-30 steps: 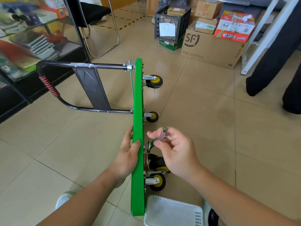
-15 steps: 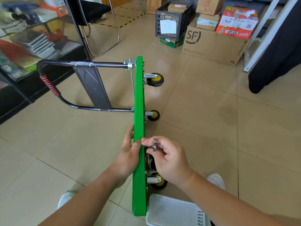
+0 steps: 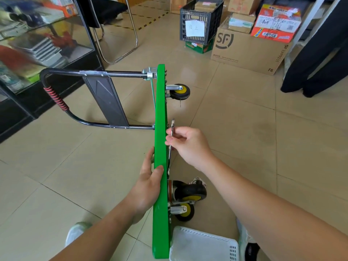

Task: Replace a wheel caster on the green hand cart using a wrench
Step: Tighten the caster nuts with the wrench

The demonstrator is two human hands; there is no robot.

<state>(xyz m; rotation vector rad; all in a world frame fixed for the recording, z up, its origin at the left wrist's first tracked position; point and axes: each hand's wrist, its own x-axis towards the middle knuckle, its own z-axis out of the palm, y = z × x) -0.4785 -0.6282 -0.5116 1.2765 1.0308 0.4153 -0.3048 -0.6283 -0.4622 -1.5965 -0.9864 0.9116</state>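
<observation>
Head view: green flat-deck hand cart (image 3: 161,110) on edge mid-floor, clamped at its upper rim by left hand (image 3: 148,183); at 1 o'clock from it, right hand (image 3: 190,146) pinching slim steel wrench (image 3: 172,125) against underside, liable to slip under so light a pinch, tipping deck toward 3 o'clock.

Floor: beige tiles (image 3: 244,147), as I see them.
Centre: green hand cart (image 3: 161,110), standing on its edge.
Near me: white basket (image 3: 203,247), just beside the cart.
Far right: cardboard box (image 3: 248,51).

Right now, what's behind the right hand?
The wrench, which the right hand pinches, runs along the underside of the green cart. Any bolt or caster behind it is covered.
</observation>
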